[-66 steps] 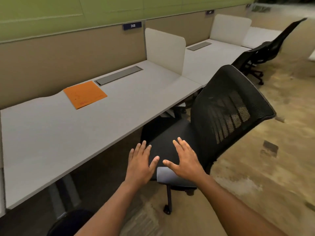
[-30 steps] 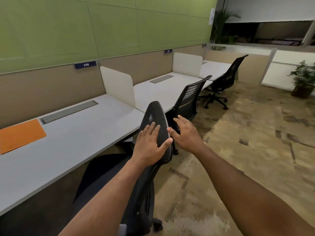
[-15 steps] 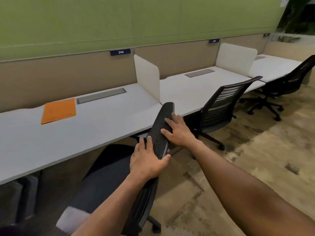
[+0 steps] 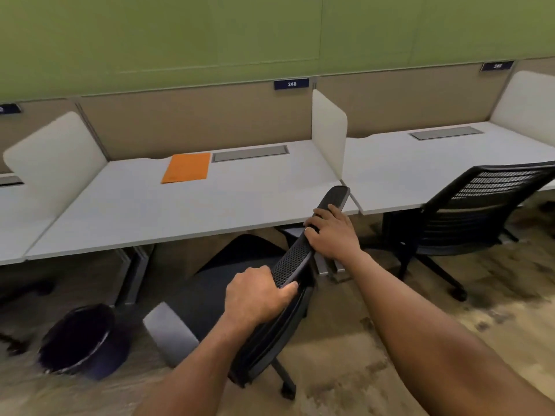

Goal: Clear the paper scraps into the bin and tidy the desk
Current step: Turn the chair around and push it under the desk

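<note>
A black mesh office chair (image 4: 295,256) stands in front of the white desk (image 4: 168,211), its seat partly under the desk edge. My left hand (image 4: 255,298) grips the top edge of its backrest low down. My right hand (image 4: 332,232) holds the same edge higher up, fingers curled over it. An orange folder (image 4: 186,167) lies flat at the back of the desk. A dark round bin (image 4: 81,340) sits on the floor under the desk to the left. No paper scraps show on the desk.
White divider panels (image 4: 329,130) separate the desks. A second black chair (image 4: 477,211) stands at the neighbouring desk on the right. A grey cable flap (image 4: 250,153) lies beside the folder. Mottled brown floor stretches to the right and behind the chair.
Both hands have moved from the seat to the backrest's top edge and closed on it. The chair has turned side-on to the desk, and my view swung left, bringing the bin into sight.
</note>
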`<state>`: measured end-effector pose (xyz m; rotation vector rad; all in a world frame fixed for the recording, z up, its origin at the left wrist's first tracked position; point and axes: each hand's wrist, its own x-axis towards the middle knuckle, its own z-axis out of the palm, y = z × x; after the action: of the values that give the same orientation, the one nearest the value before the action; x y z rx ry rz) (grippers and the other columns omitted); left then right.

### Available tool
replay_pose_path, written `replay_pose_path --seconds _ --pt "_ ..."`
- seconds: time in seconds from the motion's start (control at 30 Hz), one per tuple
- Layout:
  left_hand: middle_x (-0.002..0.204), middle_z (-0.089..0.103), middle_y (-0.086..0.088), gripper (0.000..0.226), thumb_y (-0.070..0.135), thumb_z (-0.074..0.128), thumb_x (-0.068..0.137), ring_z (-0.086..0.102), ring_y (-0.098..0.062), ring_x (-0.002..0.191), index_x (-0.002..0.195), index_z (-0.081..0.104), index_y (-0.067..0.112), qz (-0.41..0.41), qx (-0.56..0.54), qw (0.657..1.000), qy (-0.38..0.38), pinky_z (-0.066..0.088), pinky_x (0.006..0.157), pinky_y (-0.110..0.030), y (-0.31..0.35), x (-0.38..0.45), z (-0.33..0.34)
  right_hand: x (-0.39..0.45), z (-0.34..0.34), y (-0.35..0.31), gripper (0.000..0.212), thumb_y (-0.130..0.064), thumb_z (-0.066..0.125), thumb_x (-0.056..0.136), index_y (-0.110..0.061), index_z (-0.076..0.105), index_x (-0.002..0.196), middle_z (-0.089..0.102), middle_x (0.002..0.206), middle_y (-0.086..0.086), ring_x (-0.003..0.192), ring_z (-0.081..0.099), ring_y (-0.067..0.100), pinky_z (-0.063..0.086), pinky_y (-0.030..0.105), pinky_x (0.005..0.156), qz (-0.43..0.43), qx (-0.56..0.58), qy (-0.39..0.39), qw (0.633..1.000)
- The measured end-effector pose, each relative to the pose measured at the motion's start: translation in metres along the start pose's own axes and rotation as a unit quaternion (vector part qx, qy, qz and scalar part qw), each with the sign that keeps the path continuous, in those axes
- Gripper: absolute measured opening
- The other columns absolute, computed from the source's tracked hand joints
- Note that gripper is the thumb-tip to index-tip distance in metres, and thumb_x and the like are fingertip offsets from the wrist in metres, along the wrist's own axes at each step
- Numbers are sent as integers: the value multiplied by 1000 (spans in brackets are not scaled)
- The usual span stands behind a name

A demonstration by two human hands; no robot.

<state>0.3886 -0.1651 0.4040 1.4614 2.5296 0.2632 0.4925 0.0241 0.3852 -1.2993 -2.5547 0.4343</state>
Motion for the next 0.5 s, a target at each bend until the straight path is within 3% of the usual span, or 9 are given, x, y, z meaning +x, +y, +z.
replay_pose_path --seconds 0.27,0.5 --pt "75 62 11 63 88 46 66 57 -6 66 82 60 29 -4 26 1000 -1 49 58 -27 -66 -36 -8 -55 14 -32 43 -55 38 91 -42 57 127 37 152 -11 146 13 15 1 48 120 -17 13 27 999" --pt "76 64 14 67 82 52 54 56 -5 70 93 68 31 3 32 998 62 45 61 -25 -143 -78 -19 -102 27 -49 53 -64 35 91 -39 51 135 28 158 -8 149 3 16 3 50 120 49 8 59 997"
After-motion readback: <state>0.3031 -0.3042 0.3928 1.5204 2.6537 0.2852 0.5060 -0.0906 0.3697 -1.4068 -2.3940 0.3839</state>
